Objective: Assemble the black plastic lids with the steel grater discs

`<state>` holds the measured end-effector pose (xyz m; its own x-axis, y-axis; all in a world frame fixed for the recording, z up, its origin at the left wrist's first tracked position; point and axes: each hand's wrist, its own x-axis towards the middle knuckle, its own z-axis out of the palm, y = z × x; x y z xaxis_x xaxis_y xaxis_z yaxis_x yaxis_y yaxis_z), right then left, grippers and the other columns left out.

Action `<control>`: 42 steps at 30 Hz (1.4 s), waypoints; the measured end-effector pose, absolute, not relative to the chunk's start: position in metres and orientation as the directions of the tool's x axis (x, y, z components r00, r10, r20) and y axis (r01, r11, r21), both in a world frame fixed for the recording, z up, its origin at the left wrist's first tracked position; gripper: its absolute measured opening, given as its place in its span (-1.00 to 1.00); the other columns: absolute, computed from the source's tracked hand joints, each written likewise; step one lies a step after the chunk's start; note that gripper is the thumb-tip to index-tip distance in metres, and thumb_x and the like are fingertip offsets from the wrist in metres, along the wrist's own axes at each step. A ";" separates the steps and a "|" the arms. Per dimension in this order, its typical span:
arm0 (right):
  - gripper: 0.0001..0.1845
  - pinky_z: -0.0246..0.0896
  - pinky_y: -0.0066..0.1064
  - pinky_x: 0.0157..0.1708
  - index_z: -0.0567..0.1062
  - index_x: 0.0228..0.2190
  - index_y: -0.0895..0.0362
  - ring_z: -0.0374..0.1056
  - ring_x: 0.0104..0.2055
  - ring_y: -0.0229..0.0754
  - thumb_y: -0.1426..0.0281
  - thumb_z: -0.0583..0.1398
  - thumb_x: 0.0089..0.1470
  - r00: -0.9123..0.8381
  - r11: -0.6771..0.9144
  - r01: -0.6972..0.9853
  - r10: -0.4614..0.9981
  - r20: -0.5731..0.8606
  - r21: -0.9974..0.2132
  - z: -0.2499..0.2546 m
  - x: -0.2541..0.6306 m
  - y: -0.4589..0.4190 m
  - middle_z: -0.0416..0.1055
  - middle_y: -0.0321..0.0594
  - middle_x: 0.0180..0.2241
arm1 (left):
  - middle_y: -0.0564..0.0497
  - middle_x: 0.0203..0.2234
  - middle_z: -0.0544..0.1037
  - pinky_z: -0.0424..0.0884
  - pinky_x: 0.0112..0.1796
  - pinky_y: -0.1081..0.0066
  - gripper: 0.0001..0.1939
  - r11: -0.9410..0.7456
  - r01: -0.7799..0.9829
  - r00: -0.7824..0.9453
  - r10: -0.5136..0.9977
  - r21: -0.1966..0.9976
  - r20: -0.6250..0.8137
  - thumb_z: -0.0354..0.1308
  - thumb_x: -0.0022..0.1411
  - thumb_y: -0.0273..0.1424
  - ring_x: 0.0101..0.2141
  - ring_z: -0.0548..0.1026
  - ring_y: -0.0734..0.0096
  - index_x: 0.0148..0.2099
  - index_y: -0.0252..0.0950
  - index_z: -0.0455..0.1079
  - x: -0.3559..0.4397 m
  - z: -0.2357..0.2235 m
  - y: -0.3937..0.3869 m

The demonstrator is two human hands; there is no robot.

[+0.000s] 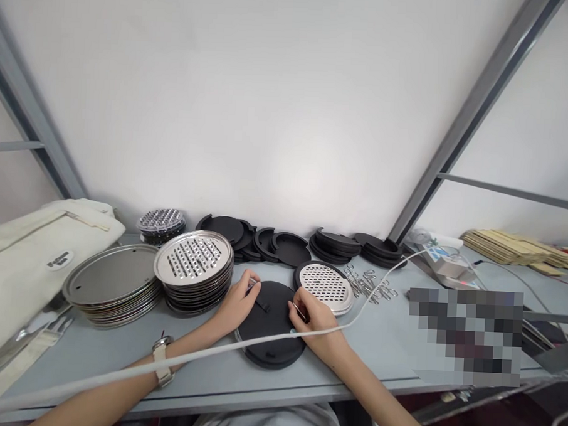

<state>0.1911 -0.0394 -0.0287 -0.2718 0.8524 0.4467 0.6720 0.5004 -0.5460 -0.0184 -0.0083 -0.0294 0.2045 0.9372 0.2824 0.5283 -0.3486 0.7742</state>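
A round black plastic disc (270, 338) lies on the table in front of me, with small slots and raised tabs on its upper face. My left hand (240, 302) is closed at the disc's left rim, its thumb and fingertips curled over the edge; a small shiny bit shows by the fingertips. At the right rim my right hand (317, 321) is pinched around a thin metal piece, mostly hidden by the fingers. Just behind that hand rests a perforated metal grater plate (325, 285) in a black round holder. Bent wire hooks (370, 286) are scattered to its right.
Stacked grater plates (195, 259) and plain metal discs (114, 278) stand to the left. Black round holders (292, 248) line the wall. A white cable (188, 352) crosses in front of my forearms. A cream bag (41, 265) sits far left, wooden slats (503, 246) far right.
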 end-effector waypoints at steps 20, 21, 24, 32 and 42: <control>-0.81 -0.03 -0.50 -0.56 0.17 -0.52 0.07 0.09 -0.58 -0.32 0.43 0.03 0.13 -0.374 0.568 0.626 0.820 0.434 -0.534 -0.025 0.185 -0.049 0.12 -0.42 -0.60 | -0.08 -0.18 0.36 0.28 -0.04 0.17 -0.81 -0.645 0.607 0.452 0.761 0.464 0.466 -0.17 0.33 -0.48 -0.10 0.33 0.23 -0.09 -0.25 0.23 -0.008 -0.008 -0.033; -0.82 -0.03 -0.50 -0.56 0.17 -0.52 0.07 0.09 -0.58 -0.32 0.44 0.03 0.11 -0.359 0.562 0.628 0.823 0.441 -0.538 -0.026 0.185 -0.048 0.13 -0.42 -0.60 | -0.08 -0.16 0.37 0.28 -0.02 0.17 -0.82 -0.672 0.592 0.488 0.738 0.445 0.465 -0.13 0.32 -0.47 -0.08 0.32 0.22 -0.08 -0.25 0.24 -0.006 -0.003 -0.039; -0.85 -0.05 -0.50 -0.56 0.16 -0.52 0.07 0.08 -0.57 -0.31 0.52 0.06 -0.03 -0.346 0.548 0.635 0.832 0.433 -0.545 -0.028 0.187 -0.046 0.14 -0.42 -0.60 | -0.13 -0.03 0.34 0.23 0.05 0.18 -0.70 -0.838 0.441 0.744 0.542 0.321 0.391 0.00 0.27 -0.43 0.02 0.27 0.17 0.06 -0.27 0.22 -0.003 0.013 -0.058; -0.83 -0.11 -0.49 -0.55 0.10 -0.53 0.06 0.08 -0.58 -0.30 0.49 0.04 -0.03 -0.340 0.502 0.710 0.859 0.383 -0.494 -0.027 0.189 -0.043 0.12 -0.42 -0.61 | -0.17 0.07 0.30 0.21 0.08 0.23 -0.49 -0.915 0.364 0.867 0.402 0.176 0.296 0.14 0.20 -0.30 0.06 0.26 0.14 0.16 -0.31 0.15 -0.008 0.015 -0.052; -0.75 -0.15 -0.48 -0.57 0.02 -0.56 0.06 -0.02 -0.62 -0.34 0.48 0.03 0.03 -0.374 0.549 0.661 0.832 0.410 -0.511 -0.028 0.185 -0.050 -0.01 -0.46 -0.64 | -0.22 -0.04 0.39 0.29 -0.05 0.10 -0.52 -0.768 0.640 0.735 0.603 -0.026 0.309 -0.02 0.30 -0.33 -0.06 0.35 0.06 0.21 -0.41 0.13 -0.016 0.010 -0.040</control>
